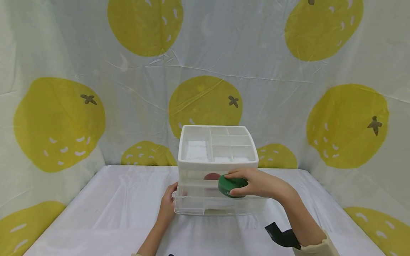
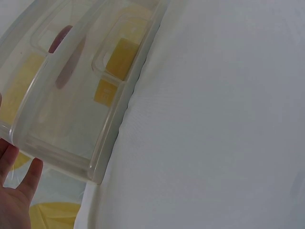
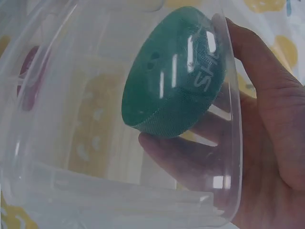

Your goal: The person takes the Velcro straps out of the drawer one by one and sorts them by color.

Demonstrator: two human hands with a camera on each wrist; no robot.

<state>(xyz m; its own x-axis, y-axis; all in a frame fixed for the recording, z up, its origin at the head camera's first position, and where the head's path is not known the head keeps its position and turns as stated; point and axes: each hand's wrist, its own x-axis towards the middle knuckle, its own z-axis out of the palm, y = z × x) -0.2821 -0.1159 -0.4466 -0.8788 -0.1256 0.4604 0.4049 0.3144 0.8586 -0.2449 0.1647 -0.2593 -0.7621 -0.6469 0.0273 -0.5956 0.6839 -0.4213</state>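
A white storage box (image 1: 217,165) with clear drawers stands on the table. Its bottom drawer (image 1: 189,206) is pulled out toward me. My right hand (image 1: 261,183) grips a green round container (image 1: 230,185) by its edge, between thumb and fingers, over the open drawer. Through the clear plastic in the right wrist view, the green container (image 3: 171,76) shows a ridged side and pale lettering. At the box's left side, my left hand (image 1: 168,202) rests with fingers against it. In the left wrist view, that hand (image 2: 16,191) has straight, spread fingers at the drawer edge.
Behind the clear front of an upper drawer lies a dark red object (image 1: 212,176). The box top has several divided compartments (image 1: 196,149). A white cloth (image 1: 128,206) covers the table, and a lemon-print curtain (image 1: 256,89) hangs behind it and at both sides.
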